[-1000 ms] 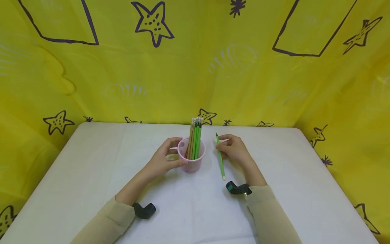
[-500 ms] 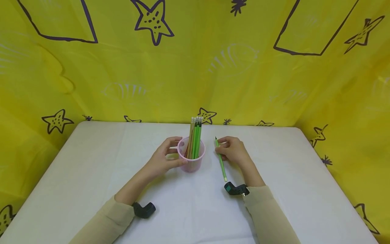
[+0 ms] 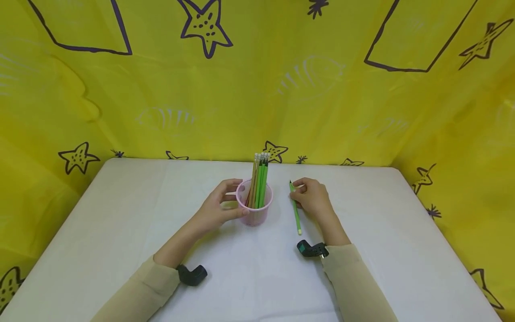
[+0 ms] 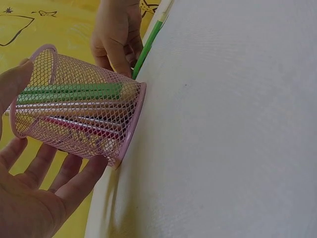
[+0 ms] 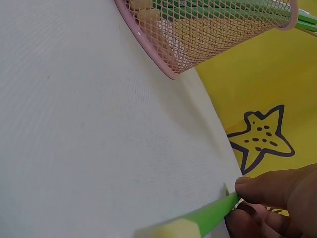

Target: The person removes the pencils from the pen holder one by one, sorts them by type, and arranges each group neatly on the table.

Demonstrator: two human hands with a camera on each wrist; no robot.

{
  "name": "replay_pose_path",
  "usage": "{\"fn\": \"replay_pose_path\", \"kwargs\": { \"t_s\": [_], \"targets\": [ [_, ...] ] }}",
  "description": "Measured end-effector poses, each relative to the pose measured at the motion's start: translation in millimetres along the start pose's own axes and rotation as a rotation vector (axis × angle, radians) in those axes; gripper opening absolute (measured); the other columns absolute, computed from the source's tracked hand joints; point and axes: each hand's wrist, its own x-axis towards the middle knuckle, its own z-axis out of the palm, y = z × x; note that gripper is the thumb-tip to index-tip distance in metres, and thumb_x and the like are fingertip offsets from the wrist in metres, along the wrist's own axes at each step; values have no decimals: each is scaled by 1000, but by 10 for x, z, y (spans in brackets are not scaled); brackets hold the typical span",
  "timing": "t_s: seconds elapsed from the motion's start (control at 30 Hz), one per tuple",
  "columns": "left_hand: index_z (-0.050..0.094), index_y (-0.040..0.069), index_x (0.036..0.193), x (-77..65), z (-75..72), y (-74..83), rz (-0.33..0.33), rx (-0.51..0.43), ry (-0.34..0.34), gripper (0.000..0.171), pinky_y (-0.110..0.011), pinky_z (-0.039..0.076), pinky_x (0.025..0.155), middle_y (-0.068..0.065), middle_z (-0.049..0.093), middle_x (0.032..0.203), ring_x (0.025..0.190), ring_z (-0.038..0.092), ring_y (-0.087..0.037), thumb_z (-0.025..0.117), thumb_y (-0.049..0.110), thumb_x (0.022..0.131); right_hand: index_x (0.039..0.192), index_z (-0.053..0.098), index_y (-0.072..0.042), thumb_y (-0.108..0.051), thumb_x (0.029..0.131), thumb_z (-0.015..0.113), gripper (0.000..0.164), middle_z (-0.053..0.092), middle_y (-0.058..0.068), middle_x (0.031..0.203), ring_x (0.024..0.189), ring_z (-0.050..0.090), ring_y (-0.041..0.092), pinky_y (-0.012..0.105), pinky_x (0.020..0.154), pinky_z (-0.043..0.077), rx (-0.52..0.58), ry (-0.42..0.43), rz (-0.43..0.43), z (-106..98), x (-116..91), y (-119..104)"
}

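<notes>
Head view, from the left: holds a pink mesh cup by its left side with the left hand, with thumb on the front near the rim and other fingers round the far side. In the left wrist view, bends those fingers only loosely about the mesh wall. Upright on the white worktop, with green pencils and brown pencils leaning together inside, some with dark points up, others with pale ends up.

Further right, past a narrow gap, pinches a loose green pencil between thumb and fingers of the right hand, close to the dark point and well away from the pale end. Lies left of the right palm, on the cup's side; clearly nearer the right hand than the left, with the cup in between. Runs lengthwise mostly away from the body, dark point far, pale end near, slanting slightly rightward toward the near end. In the right wrist view, foreshortened, with pale end closest to the lens; cannot tell whether touching the worktop or lifted.

Hinges, as a judgement, on that crossing of axes: slanted and low beside the cup, not in line with its upward-facing mouth.
</notes>
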Motion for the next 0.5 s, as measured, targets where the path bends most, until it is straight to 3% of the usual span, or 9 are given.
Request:
{"fn": "replay_pose_path", "kwargs": {
  "t_s": [0.3, 0.5],
  "targets": [
    [40, 25, 146, 9, 0, -6, -6, 2, 1, 79, -47, 52, 101, -6, 48, 147, 131, 51, -32, 85, 24, 81, 123, 63, -6, -14, 88, 76, 38, 69, 11, 90, 65, 65, 16, 25, 60, 57, -18, -15, 6, -18, 5, -6],
    [40, 25, 146, 16, 5, -10, -2, 6, -1, 78, -48, 51, 101, -7, 47, 147, 132, 51, -32, 84, 25, 81, 124, 63, -9, -23, 89, 74, 39, 70, 7, 93, 76, 64, 20, 29, 68, 54, -121, 15, -29, -59, -33, -78]
  ]
}}
